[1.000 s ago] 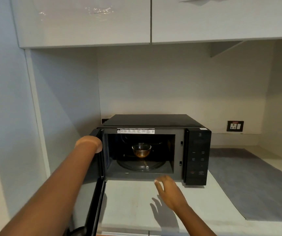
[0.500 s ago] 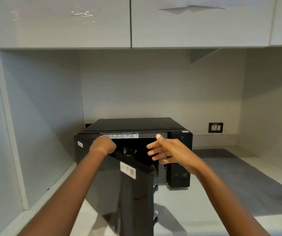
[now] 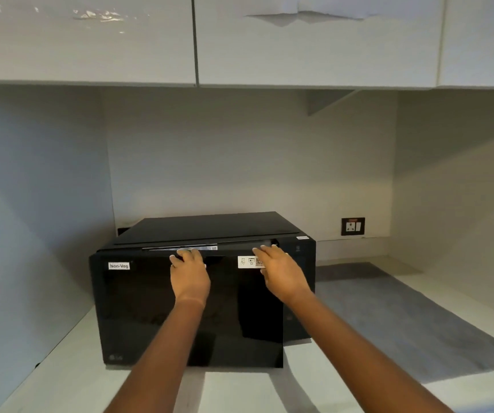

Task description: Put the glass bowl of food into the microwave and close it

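Door [image 3: 189, 308] of microwave [image 3: 210, 231] now nearly shut, mid-frame; half a second ago it stood about half open, a second ago wide open with bowl visible on the turntable. Bowl now hidden behind the dark door, judged inside. Thin gap left along the door's top edge, wider toward the right, so not latched yet. Left hand [image 3: 190, 272] flat on door's upper middle, fingers curled over the top edge, gripping nothing else. Right hand [image 3: 281, 271] open, palm pressed on door's upper right, partly over a white sticker [image 3: 247, 261]. "Non-Veg" label [image 3: 119, 265] at door's upper left. Microwave sits on pale surface [image 3: 61, 383]. Placing done; only a final push remains, I judge.
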`<state>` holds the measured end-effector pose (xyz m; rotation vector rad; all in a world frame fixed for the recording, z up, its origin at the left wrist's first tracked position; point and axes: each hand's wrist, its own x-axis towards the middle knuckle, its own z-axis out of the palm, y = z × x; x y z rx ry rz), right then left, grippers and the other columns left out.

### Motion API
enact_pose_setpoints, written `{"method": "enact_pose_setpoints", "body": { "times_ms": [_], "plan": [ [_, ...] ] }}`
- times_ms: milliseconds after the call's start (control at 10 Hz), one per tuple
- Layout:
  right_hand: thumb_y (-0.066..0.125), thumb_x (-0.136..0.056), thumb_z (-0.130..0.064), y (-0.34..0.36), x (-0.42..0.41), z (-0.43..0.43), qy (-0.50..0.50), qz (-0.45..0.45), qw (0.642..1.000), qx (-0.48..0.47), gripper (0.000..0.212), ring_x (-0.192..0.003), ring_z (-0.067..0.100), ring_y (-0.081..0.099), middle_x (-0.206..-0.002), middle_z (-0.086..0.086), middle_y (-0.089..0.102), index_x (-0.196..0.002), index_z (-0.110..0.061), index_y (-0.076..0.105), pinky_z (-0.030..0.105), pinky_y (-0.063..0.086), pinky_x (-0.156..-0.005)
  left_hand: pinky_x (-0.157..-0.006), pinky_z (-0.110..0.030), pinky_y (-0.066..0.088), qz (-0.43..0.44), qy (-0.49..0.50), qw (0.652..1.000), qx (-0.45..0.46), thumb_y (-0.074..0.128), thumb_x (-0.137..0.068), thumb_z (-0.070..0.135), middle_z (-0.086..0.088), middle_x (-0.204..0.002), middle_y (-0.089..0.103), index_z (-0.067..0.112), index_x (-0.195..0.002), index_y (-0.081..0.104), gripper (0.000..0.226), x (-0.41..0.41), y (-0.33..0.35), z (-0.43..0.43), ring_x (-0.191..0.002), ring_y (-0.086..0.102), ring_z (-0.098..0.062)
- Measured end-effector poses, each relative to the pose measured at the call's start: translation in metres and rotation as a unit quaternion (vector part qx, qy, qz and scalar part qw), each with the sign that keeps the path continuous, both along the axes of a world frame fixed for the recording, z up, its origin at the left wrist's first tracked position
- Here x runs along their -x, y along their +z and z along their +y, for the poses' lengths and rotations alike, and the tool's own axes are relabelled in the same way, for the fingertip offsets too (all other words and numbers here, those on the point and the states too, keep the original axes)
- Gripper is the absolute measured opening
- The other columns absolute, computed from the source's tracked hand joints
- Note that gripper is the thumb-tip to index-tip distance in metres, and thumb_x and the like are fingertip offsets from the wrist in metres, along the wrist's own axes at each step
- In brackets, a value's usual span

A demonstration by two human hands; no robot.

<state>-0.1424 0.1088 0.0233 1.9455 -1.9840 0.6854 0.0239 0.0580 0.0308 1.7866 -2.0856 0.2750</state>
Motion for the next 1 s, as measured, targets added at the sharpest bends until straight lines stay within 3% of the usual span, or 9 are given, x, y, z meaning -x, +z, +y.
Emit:
{"method": "enact_pose_setpoints", "body": {
  "times_ms": [100,400,800,1000],
  "plan": [
    [0.043,-0.098,-0.022,-0.017,0.004,-0.02,-0.047,0.019,0.999,-0.013,0.066,-0.147,0.028,-0.005,-0.16,0.007,0.002,-0.148,-0.015,0.0,0.046,0.011,-0.12,-0.116,-0.039,0.029,-0.013,-0.02,1.0,0.016,0.033,-0.101,0.026,-0.02,-0.157,0.014,0.01,-0.149,0.009,0.056,0.002,-0.009,-0.015,-0.144,0.016,-0.038],
    [0.038,-0.094,-0.048,-0.045,0.005,-0.049,-0.093,0.031,0.995,0.018,0.08,-0.135,0.024,-0.028,-0.158,0.006,-0.018,-0.139,-0.023,-0.024,0.045,0.004,-0.12,-0.12,-0.04,0.018,0.005,-0.044,0.998,0.049,0.031,-0.1,0.039,-0.013,-0.16,-0.004,0.017,-0.15,-0.006,0.066,0.0,-0.03,-0.039,-0.147,0.001,-0.036],
    [0.038,-0.092,-0.054,-0.027,0.01,-0.053,-0.078,0.036,0.995,-0.04,0.086,-0.145,0.028,-0.017,-0.158,0.007,-0.02,-0.145,-0.015,-0.017,0.047,0.002,-0.12,-0.12,-0.043,0.018,0.005,-0.049,0.998,0.038,0.035,-0.099,0.039,-0.009,-0.16,-0.012,0.022,-0.149,-0.012,0.071,-0.002,-0.026,-0.047,-0.147,-0.004,-0.033],
    [0.033,-0.095,-0.05,-0.03,0.004,-0.05,-0.075,0.019,0.997,-0.01,0.077,-0.146,0.027,-0.014,-0.159,0.008,-0.015,-0.146,-0.015,-0.013,0.046,0.003,-0.12,-0.12,-0.046,0.007,-0.02,-0.057,0.996,0.066,0.027,-0.099,0.044,-0.007,-0.161,-0.01,0.024,-0.149,-0.01,0.066,-0.01,-0.03,-0.043,-0.148,-0.005,-0.027]
  ]
}}
